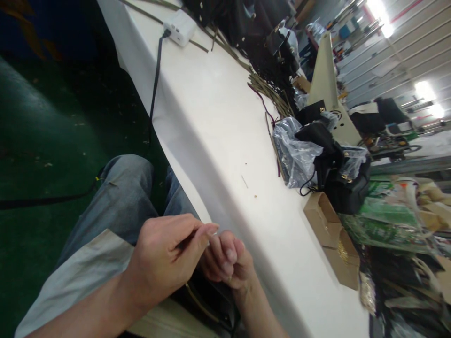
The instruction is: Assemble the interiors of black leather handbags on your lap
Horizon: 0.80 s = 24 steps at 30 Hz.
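My left hand is closed in a pinch, with the thumb pressed against the bent index finger. A tiny pale bit shows at its fingertips, too small to name. Right beside it, my right hand has its fingers curled in towards the palm; whatever they may hold is hidden. Both hands meet above my lap, by the near edge of the white-covered table. Below them lies a black item with a thin gold-coloured line, mostly covered by my hands and wrists.
Small brown cardboard boxes, one with gold-coloured pieces, stand on the table's far side. Near them lie black bags and clear plastic wrapping. Olive strips lie further up. A white power adapter trails a black cable over the edge.
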Tool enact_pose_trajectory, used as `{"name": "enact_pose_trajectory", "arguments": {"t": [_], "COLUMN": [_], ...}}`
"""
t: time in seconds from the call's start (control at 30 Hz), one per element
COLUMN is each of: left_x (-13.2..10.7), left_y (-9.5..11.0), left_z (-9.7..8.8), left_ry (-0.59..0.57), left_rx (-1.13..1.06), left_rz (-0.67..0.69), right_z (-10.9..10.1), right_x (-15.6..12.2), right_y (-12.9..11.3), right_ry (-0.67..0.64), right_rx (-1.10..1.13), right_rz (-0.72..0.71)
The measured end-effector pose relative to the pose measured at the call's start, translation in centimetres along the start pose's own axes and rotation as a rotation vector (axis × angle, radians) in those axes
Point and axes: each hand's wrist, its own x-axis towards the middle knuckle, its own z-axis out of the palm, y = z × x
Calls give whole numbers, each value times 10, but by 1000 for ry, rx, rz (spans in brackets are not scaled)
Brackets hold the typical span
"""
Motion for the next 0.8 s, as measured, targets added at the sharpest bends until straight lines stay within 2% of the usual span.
{"name": "enact_pose_trajectory", "arguments": {"t": [0.2,0.37,0.43,0.53,0.8], "left_x": [-3,-3,-2,-1,4], "left_y": [-6,-3,0,4,13], "left_z": [4,9,11,12,8], "left_ry": [-18,-184,-239,-258,-337], "left_rx": [-89,-197,-284,-335,-409], "left_rz": [33,87,56,19,-103], "right_z": [1,-2,-5,-10,-16], "right_x": [-2,-5,-7,-10,-14], "right_y": [-1,-3,-3,-1,0], "right_ry": [48,68,71,87,121], "right_rx": [-18,-53,-66,-83,-86], "right_rz": [25,121,163,194,180]}}
